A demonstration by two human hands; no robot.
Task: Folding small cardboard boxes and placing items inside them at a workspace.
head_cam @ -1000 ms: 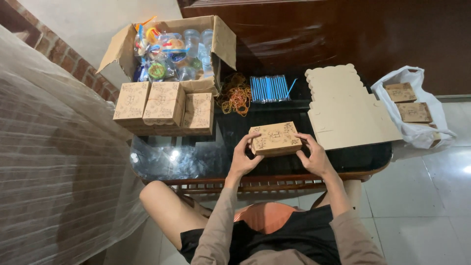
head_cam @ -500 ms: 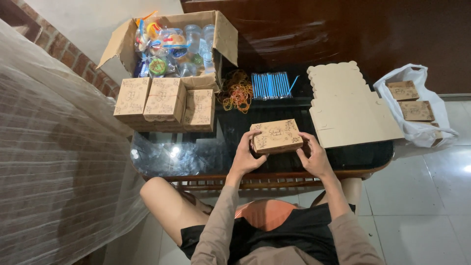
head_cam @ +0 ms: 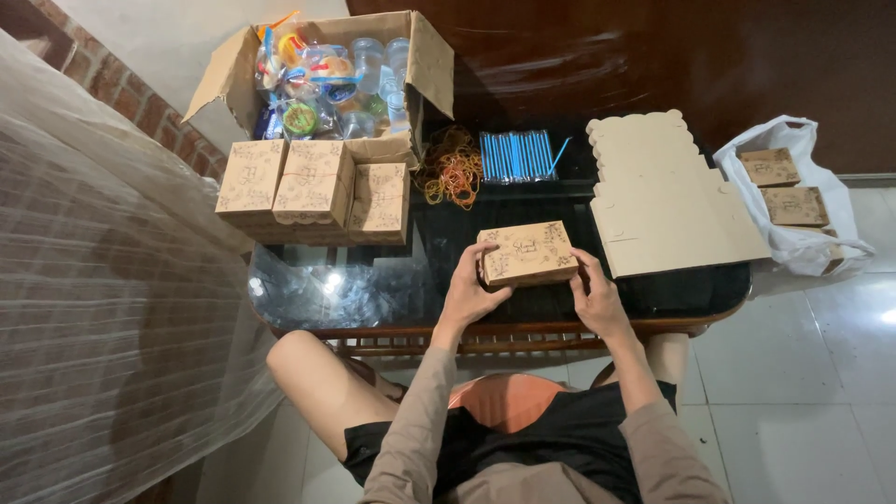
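Note:
A small closed brown cardboard box (head_cam: 526, 252) with a printed lid sits on the dark glass table (head_cam: 373, 285) in front of me. My left hand (head_cam: 469, 289) grips its left side and my right hand (head_cam: 595, 292) grips its right side. Both hold the box at the near edge of the table. Three similar closed brown boxes (head_cam: 315, 182) lie in a row at the left.
An open carton (head_cam: 425, 56) full of cups and snacks stands at the back left. Rubber bands (head_cam: 452, 168), blue straws (head_cam: 516, 155) and a stack of flat box blanks (head_cam: 658, 196) lie behind. A white bag (head_cam: 793, 201) with more boxes rests on the floor at the right.
The box has shifted slightly away from me on the table, with both hands staying on its sides. Nothing else moved.

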